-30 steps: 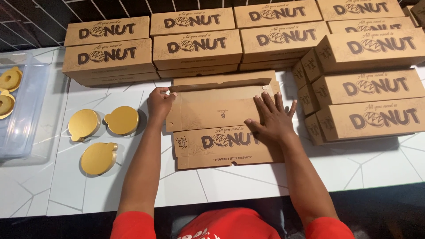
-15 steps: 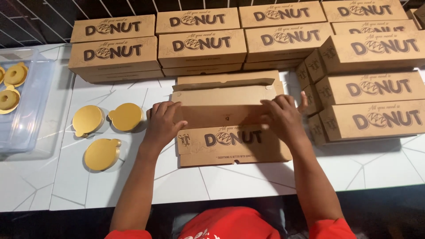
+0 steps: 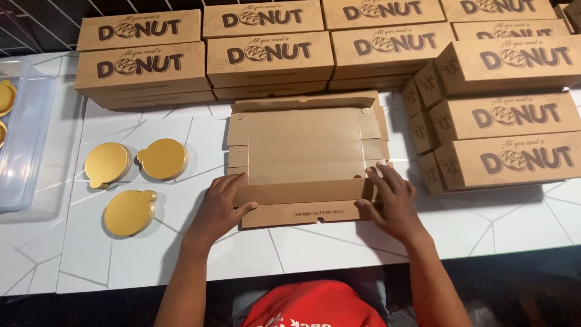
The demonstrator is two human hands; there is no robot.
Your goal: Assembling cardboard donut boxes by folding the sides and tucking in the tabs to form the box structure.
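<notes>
**A:** What is in front of the person?

**B:** A flat, unfolded brown cardboard box blank (image 3: 305, 151) lies open on a white counter with thin dark lines (image 3: 339, 242), directly before the person, its plain inner side up.

**A:** Where are the hands?

**B:** The left hand (image 3: 219, 209) rests on the blank's near left corner, fingers spread flat over the front flap, thumb pressed against its edge. The right hand (image 3: 393, 203) rests on the near right corner, fingers spread and laid open on the cardboard. Neither hand closes around anything; both press on the flap.

**A:** What surrounds the blank?

**B:** Behind it, assembled brown cardboard boxes with dark lettering (image 3: 269, 57) are stacked in rows along the back. More of the same boxes (image 3: 508, 115) are stacked just right of the blank. To the left lie three round gold cake boards with small tabs (image 3: 130, 181), and farther left a clear plastic tray (image 3: 27, 151) at the counter's edge.
</notes>
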